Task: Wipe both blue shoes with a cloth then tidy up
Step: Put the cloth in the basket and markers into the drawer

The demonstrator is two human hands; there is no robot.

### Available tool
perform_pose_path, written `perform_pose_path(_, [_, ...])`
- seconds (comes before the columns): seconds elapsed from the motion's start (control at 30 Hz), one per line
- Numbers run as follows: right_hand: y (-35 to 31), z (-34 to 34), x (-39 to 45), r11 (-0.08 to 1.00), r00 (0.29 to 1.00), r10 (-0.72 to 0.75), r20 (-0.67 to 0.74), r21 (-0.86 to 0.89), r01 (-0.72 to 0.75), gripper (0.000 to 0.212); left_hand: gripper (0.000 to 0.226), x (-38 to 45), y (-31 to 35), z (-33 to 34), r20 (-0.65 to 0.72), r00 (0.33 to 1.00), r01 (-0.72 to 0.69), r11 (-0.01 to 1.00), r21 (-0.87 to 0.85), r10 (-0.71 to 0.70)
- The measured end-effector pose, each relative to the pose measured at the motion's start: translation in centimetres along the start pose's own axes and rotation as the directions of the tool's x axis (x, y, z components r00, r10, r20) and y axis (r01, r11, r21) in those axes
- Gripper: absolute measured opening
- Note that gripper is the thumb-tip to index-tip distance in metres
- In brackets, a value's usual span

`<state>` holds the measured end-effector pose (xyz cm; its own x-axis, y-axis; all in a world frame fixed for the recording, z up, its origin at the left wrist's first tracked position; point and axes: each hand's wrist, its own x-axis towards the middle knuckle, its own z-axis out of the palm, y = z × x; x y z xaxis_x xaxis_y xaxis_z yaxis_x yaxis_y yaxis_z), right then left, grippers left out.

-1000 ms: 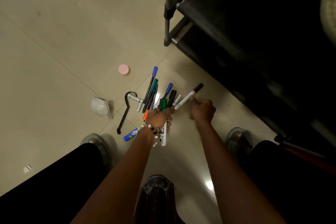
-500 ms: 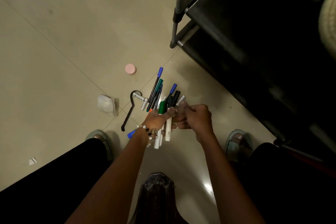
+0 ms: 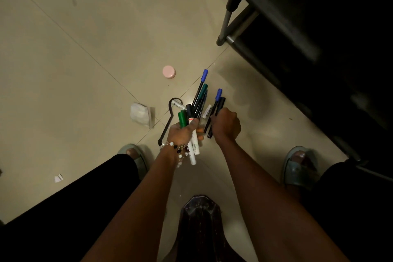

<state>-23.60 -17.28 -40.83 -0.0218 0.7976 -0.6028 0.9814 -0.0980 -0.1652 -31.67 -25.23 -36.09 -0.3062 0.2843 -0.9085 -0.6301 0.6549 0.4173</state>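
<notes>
At frame centre I see my left hand (image 3: 182,132) gripping a bundle of markers (image 3: 189,125) while my right hand (image 3: 226,124) closes round two dark pens (image 3: 214,114) beside it, above more pens (image 3: 201,93) on the floor (image 3: 85,49); no blue shoes or cloth identifiable.

We count two hands: left hand (image 3: 181,132) w/ a beaded bracelet (image 3: 177,151), right hand (image 3: 226,123). Two grey-green slide sandals, one per foot: left (image 3: 136,156), right (image 3: 298,168). One round pink cap (image 3: 169,72). One crumpled white wrapper (image 3: 141,114). One small white paper scrap (image 3: 59,177). One thin black hooked strap (image 3: 168,122). One dark metal-framed rack (image 3: 238,13). Markers & pens approx ten; exact no. unclear since they overlap. Among them two blue-capped: (image 3: 204,74), (image 3: 218,94); one green-capped marker (image 3: 182,118).
</notes>
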Motion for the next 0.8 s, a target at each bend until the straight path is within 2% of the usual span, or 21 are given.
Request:
perform_pose_path(0.13, [0.8, -1.0, 0.3, 0.957, 0.993, 0.105, 0.059, 0.264, -0.117, 0.023, 0.016, -1.0, 0.4, 0.3, 0.002, 1.0, 0.006, 1.0, -0.008, -0.006])
perform_pose_path(0.27, [2.1, -4.5, -1.1, 0.841, 0.984, 0.102, 0.147, 0.516, -0.164, 0.028, 0.01, -3.5, 1.6, 0.6, 0.016, 1.0, -0.003, 1.0, -0.001, 0.003])
perform_pose_path(0.37, [3.3, -8.9, -4.1, 0.775, 0.98, 0.093, 0.178, 0.605, -0.183, 0.03, 0.015, -7.9, 3.5, 1.7, 0.058, 0.998, -0.005, 0.999, -0.047, 0.007])
perform_pose_path(0.47, [3.9, -14.9, -8.1, 0.715, 0.979, 0.058, 0.197, 0.676, -0.178, 0.023, 0.008, -13.7, 6.1, 3.3, 0.116, 0.993, -0.031, 0.998, -0.056, 0.037])
perform_pose_path(0.57, [4.8, -22.1, -12.4, 0.671, 0.984, 0.032, 0.173, 0.726, -0.149, 0.018, 0.011, -20.2, 8.3, 5.4, 0.162, 0.982, -0.087, 0.995, -0.055, 0.095])
perform_pose_path(0.63, [6.0, -27.3, -15.6, 0.601, 0.988, 0.014, 0.156, 0.788, -0.133, 0.019, 0.014, -25.0, 9.8, 7.2, 0.183, 0.971, -0.149, 0.987, -0.051, 0.156])
perform_pose_path(0.73, [9.5, -35.0, -21.4, 0.569, 0.996, -0.051, 0.068, 0.822, -0.027, 0.016, 0.012, -32.5, 10.7, 10.4, 0.271, 0.932, -0.228, 0.971, -0.074, 0.24])
perform_pose_path(0.8, [12.9, -39.6, -25.3, 0.482, 0.997, -0.075, 0.004, 0.875, 0.033, 0.014, 0.014, -37.4, 10.3, 12.9, 0.348, 0.896, -0.258, 0.962, -0.095, 0.275])
